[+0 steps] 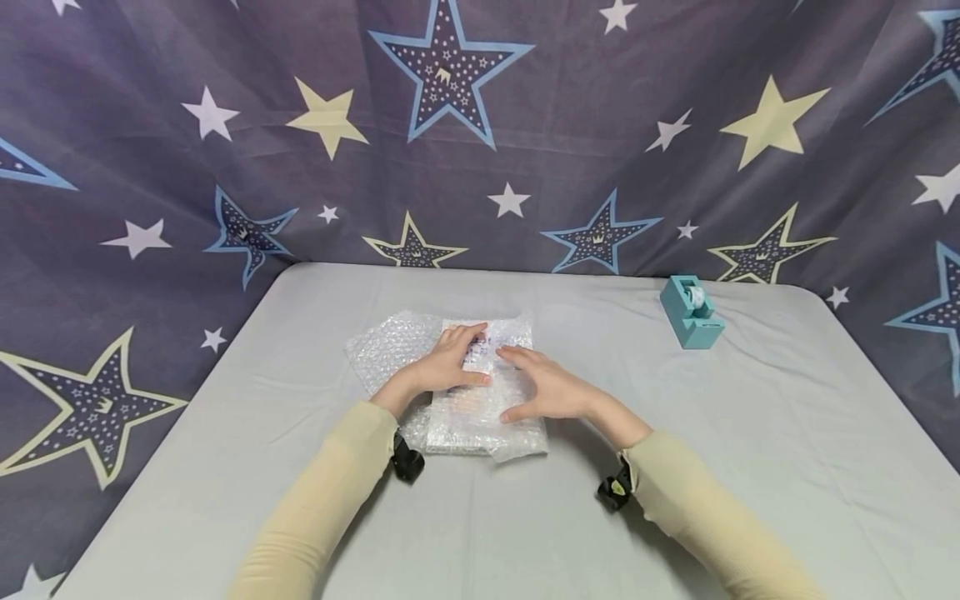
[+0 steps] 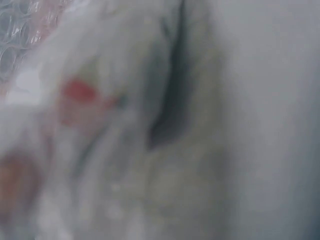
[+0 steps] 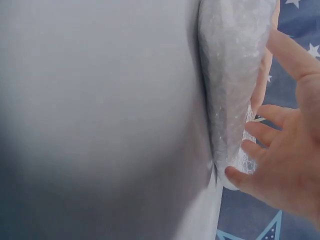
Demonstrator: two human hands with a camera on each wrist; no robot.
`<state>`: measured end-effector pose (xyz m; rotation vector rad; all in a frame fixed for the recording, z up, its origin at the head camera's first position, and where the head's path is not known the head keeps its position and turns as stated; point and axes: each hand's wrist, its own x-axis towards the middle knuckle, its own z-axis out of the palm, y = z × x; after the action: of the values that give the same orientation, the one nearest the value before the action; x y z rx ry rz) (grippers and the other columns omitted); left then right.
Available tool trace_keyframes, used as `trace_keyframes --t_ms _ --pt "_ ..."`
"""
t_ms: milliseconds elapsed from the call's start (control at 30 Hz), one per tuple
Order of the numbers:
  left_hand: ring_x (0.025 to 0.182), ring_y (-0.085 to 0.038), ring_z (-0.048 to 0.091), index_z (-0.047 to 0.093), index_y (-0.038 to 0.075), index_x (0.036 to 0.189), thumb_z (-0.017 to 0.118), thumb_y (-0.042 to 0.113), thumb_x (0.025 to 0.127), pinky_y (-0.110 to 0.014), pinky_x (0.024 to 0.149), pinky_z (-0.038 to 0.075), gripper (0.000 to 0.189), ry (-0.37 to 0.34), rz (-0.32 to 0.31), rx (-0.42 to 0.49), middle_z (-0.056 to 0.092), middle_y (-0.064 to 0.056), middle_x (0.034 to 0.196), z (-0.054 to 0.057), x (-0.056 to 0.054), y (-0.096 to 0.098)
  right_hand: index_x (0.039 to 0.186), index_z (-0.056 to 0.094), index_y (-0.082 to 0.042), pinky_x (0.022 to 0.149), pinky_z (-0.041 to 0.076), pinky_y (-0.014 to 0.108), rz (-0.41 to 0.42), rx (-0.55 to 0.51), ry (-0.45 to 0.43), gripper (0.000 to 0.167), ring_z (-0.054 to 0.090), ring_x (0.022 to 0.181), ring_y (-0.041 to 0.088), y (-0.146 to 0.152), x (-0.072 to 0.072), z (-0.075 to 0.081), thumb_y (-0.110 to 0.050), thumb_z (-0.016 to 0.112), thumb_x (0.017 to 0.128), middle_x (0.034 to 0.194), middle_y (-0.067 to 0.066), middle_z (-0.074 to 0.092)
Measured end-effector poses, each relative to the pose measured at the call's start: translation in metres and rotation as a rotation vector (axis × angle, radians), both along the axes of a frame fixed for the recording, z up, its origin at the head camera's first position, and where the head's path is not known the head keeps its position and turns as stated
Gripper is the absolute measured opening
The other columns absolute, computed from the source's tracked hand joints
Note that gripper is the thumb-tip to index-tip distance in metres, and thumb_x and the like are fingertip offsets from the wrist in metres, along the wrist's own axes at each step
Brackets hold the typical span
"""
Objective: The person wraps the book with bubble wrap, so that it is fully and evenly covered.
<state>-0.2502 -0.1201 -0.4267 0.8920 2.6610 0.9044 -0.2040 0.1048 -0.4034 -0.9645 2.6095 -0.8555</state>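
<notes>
A flat rectangular package [image 1: 465, 429] in clear bubble wrap lies on the table, with blue print and a faint orange patch showing through. A loose flap of bubble wrap [image 1: 392, 343] spreads out from its left side. Over the package's upper left part is my left hand [image 1: 447, 364], thumb apart from the fingers. My right hand [image 1: 551, 387] is at the package's right edge, fingers loosely extended and spread. In the right wrist view, the right hand's fingers [image 3: 265, 134] overlap the wrapped side [image 3: 232, 75]. The left wrist view is a close blur of wrap and coloured patches.
A teal tape dispenser [image 1: 690, 317] with a roll in it stands at the back right of the table [image 1: 750, 417]. Behind the table hangs a dark curtain [image 1: 540, 100] patterned with stars. Black wrist cameras [image 1: 407, 460] are strapped at both sleeves.
</notes>
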Motion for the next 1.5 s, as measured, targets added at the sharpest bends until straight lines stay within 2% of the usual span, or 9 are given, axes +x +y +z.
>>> trace_keyframes --t_ms 200,567,900,1233,1333,1500 --pt "0.128 -0.028 0.024 0.015 0.008 0.145 0.068 0.040 0.078 -0.047 0.108 0.020 0.091 -0.016 0.018 -0.045 0.034 -0.011 0.139 0.002 0.001 0.002 0.144 0.023 -0.008 0.107 0.017 0.054 0.004 -0.006 -0.041 0.095 0.017 0.136 0.035 0.000 -0.003 -0.003 -0.040 0.074 0.070 0.149 0.014 0.021" --pt "0.128 -0.028 0.024 0.015 0.009 0.145 0.067 0.041 0.078 -0.048 0.108 0.020 0.091 -0.013 0.021 -0.055 0.033 -0.009 0.139 0.000 -0.001 0.005 0.144 0.027 -0.014 0.101 0.022 0.061 -0.011 0.015 -0.078 0.093 0.018 0.133 0.038 -0.002 -0.009 0.000 -0.042 0.074 0.069 0.148 0.015 0.020" --pt "0.129 -0.028 0.022 0.015 0.009 0.145 0.068 0.042 0.077 -0.050 0.107 0.020 0.092 -0.036 0.035 -0.048 0.032 -0.009 0.140 0.001 -0.001 0.005 0.140 0.035 -0.018 0.099 0.026 0.056 -0.044 0.083 -0.034 0.089 0.023 0.126 0.034 -0.010 -0.010 0.001 -0.045 0.076 0.066 0.145 0.012 0.025" --pt "0.133 -0.028 0.021 0.019 0.013 0.145 0.071 0.035 0.076 -0.053 0.107 0.019 0.089 -0.095 0.086 0.053 0.031 -0.009 0.142 0.001 0.002 0.000 0.138 0.040 -0.022 0.097 0.026 0.053 -0.087 0.122 -0.011 0.086 0.022 0.127 0.032 -0.015 -0.011 -0.002 -0.048 0.076 0.063 0.143 0.007 0.027" --pt "0.133 -0.029 0.023 0.023 0.014 0.144 0.071 0.032 0.076 -0.053 0.106 0.021 0.085 -0.104 0.102 0.076 0.028 -0.010 0.143 0.002 0.003 -0.003 0.137 0.041 -0.022 0.097 0.026 0.054 -0.087 0.120 -0.013 0.086 0.022 0.127 0.032 -0.015 -0.011 -0.002 -0.048 0.076 0.063 0.142 0.007 0.027" --pt "0.128 -0.030 0.033 0.030 0.012 0.141 0.069 0.028 0.078 -0.051 0.104 0.027 0.076 -0.080 0.120 0.096 0.032 -0.011 0.140 0.006 0.008 -0.008 0.138 0.039 -0.023 0.098 0.025 0.054 -0.088 0.125 -0.022 0.087 0.021 0.127 0.032 -0.016 -0.010 -0.002 -0.048 0.076 0.064 0.144 0.007 0.026"
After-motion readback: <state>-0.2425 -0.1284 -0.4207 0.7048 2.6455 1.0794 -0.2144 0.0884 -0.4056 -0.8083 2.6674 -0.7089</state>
